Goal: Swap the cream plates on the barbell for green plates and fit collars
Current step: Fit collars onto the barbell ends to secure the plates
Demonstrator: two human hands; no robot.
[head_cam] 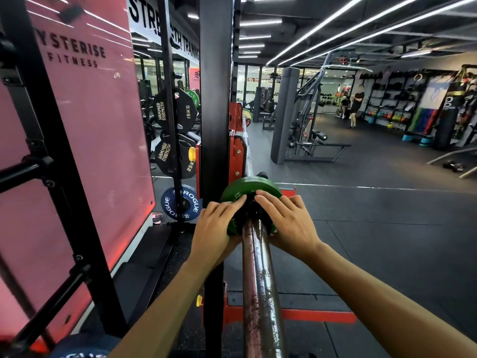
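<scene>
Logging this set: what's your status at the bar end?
Both hands, left hand and right hand, fingers flat against green plate on barbell sleeve. Black collar between them. Nothing blocking.

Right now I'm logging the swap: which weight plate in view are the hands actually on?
The green plate on the barbell sleeve; both hands press it. The black and blue plates hang on rack pegs.
</scene>
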